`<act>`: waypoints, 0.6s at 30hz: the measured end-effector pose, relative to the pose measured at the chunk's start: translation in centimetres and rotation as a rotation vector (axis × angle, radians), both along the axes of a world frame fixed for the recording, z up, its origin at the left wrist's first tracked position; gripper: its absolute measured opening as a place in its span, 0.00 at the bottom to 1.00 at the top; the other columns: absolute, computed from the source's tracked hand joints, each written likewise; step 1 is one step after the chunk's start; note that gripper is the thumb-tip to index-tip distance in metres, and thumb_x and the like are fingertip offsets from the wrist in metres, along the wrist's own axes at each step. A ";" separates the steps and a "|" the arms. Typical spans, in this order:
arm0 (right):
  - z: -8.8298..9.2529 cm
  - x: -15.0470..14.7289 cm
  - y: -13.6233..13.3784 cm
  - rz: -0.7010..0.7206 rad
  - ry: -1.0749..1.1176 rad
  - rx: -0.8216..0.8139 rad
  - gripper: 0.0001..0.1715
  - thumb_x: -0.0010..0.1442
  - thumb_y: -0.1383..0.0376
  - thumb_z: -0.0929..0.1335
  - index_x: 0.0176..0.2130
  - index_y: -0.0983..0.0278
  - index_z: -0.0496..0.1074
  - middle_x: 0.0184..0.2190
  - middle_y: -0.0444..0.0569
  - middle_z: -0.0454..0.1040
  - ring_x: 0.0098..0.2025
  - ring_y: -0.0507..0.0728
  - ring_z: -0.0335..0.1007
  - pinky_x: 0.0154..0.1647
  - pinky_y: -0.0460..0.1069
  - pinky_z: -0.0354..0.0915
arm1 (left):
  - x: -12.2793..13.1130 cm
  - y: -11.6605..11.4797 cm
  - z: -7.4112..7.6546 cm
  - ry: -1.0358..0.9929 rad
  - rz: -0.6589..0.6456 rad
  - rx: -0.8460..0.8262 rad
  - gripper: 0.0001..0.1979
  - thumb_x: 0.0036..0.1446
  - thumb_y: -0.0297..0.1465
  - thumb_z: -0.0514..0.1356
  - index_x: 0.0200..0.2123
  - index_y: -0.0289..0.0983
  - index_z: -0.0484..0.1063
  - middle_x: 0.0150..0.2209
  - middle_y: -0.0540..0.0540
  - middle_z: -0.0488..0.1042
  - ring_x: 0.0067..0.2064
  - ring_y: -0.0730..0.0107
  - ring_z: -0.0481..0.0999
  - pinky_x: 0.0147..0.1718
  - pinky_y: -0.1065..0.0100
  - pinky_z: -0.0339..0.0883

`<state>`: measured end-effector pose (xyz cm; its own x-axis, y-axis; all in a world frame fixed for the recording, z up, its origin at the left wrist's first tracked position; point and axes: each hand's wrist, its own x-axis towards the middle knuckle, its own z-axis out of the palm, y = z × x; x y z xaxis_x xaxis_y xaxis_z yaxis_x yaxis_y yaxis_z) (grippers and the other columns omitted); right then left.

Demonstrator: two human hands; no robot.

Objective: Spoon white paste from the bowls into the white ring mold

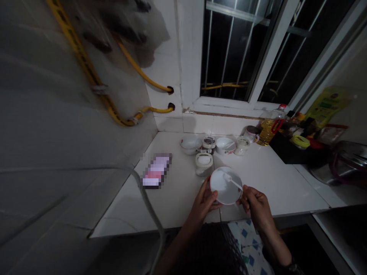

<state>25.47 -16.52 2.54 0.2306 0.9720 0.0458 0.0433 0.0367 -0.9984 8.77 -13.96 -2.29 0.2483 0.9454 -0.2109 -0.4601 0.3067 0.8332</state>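
While the person holds a white bowl (221,194) with a thin red rim just above the white tiled counter (174,202), the left hand (203,204) grips the bowl from the side, and its fingers (207,193) are curled together against the outside. The right hand (256,204) is at the opposite side of the bowl, and its fingers (246,194) are closed on the handle of a white spoon (229,179), whose head lies inside the bowl. The bowl is tilted toward the camera, and its inside looks white, but I cannot tell what it contains. Farther along the counter stand a small bowl (190,145), a jar with a white top (204,164), a jar with a dark top (209,144), a second bowl with a spoon in it (225,145), and another jar (242,146). To the left lies a flat object (156,170) that is too blurred to name. In the far corner are an oil bottle (268,128), a black tray (289,151), and a yellow package (327,107), and a metal pot (344,162) is on the right. A grey hose (150,202) passes in front of the counter's left part, yellow pipes (143,72) run on the wall, and a barred window (229,49) is above. A dark mesh (212,248) covers the lower view, in front of the counter edge.
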 end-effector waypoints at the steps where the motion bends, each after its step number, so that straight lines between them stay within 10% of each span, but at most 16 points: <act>1: 0.4 0.3 0.5 0.001 -0.005 0.016 0.30 0.55 0.46 0.67 0.15 0.62 0.61 0.09 0.40 0.57 0.17 0.51 0.61 0.23 0.47 0.61 | -0.1 0.1 -0.1 0.007 -0.003 -0.009 0.44 0.49 0.43 0.66 0.66 0.46 0.50 0.54 0.39 0.71 0.47 0.55 0.76 0.39 0.59 0.77; 10: 3.6 0.0 7.3 0.096 -0.212 0.177 0.29 0.56 0.47 0.66 0.15 0.62 0.62 0.11 0.40 0.60 0.17 0.49 0.57 0.24 0.46 0.58 | -1.6 0.6 -0.1 0.071 -0.079 -0.065 0.39 0.49 0.41 0.66 0.63 0.45 0.55 0.54 0.38 0.69 0.45 0.56 0.76 0.32 0.64 0.77; 18: 0.9 -1.3 12.3 0.183 -0.756 0.447 0.25 0.64 0.55 0.61 0.19 0.63 0.60 0.15 0.39 0.57 0.19 0.48 0.53 0.22 0.45 0.50 | -2.9 0.7 -0.1 0.077 -0.092 -0.077 0.38 0.50 0.41 0.65 0.63 0.45 0.57 0.60 0.37 0.63 0.43 0.55 0.76 0.28 0.64 0.77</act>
